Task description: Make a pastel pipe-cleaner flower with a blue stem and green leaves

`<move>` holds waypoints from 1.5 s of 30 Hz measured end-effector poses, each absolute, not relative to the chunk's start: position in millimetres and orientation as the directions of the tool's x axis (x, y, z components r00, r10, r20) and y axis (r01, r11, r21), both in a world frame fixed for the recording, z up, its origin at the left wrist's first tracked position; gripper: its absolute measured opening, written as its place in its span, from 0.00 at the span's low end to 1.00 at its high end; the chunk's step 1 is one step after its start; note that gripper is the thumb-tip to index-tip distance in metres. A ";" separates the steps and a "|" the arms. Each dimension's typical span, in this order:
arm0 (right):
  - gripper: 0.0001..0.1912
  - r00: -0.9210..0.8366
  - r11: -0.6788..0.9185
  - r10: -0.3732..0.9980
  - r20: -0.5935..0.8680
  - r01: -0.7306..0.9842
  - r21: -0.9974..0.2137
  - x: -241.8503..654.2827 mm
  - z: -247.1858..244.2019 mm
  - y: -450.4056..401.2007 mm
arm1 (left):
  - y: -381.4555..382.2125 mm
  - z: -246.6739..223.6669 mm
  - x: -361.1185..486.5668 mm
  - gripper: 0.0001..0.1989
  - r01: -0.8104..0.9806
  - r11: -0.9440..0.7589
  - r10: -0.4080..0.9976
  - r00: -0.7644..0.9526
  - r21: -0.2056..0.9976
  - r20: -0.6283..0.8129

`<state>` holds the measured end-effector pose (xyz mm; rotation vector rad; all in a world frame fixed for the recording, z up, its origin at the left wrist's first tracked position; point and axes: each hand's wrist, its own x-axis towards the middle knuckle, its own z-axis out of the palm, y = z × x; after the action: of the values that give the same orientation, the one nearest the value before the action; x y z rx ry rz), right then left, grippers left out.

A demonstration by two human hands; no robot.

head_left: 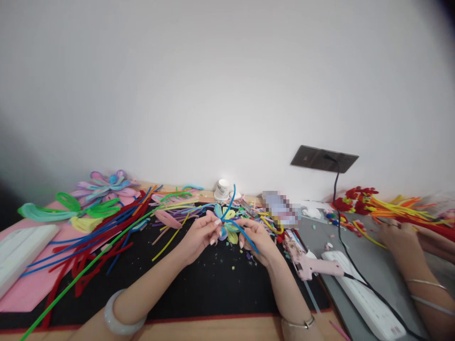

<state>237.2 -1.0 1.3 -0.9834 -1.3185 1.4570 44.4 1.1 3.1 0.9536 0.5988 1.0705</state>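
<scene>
In the middle of the head view, my left hand [203, 237] pinches a blue pipe cleaner [245, 233] near its bend. One end points up; the other slants down to the right, across my right hand [259, 240], whose curled fingers also grip it. Right behind it sits a flower of looped pipe cleaners [232, 237] with yellow and light blue petals. I cannot tell whether the flower is held or lies on the black mat [199, 289]. Fingertips of both hands are close to its petals.
Red, blue and green pipe cleaners [103, 241] lie at left beside a finished-looking flower [106, 184]. A paper cup [222, 188] stands at the wall. At right are a pink glue gun [316, 266], a white power strip [366, 293], its black cord, and another person's hands [398, 237].
</scene>
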 end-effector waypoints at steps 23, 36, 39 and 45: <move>0.15 -0.181 0.144 0.978 0.105 0.215 -0.966 219.3 -3.3 -3.0 | -6.1 -10.2 55.8 0.11 -0.067 -0.041 0.847 0.527 0.997 0.071; 0.13 -0.227 0.183 0.959 0.172 0.027 -0.983 218.1 -2.1 -4.7 | -4.7 -13.0 56.7 0.17 -0.185 0.241 0.814 0.573 0.953 -0.095; 0.12 -0.228 0.186 0.958 0.172 0.043 -0.982 217.6 -2.2 -5.0 | -6.4 -13.4 56.9 0.17 -0.234 0.322 0.801 0.585 0.917 -0.132; 0.15 -0.202 0.208 0.961 0.188 0.082 -0.975 216.6 -1.9 -4.3 | -8.2 -9.2 56.5 0.16 -0.222 0.290 0.810 0.575 0.931 -0.115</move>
<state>216.6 -4.3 -1.9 -1.0330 -1.5159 1.1455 56.5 -8.2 -9.2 1.0616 0.6652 0.7600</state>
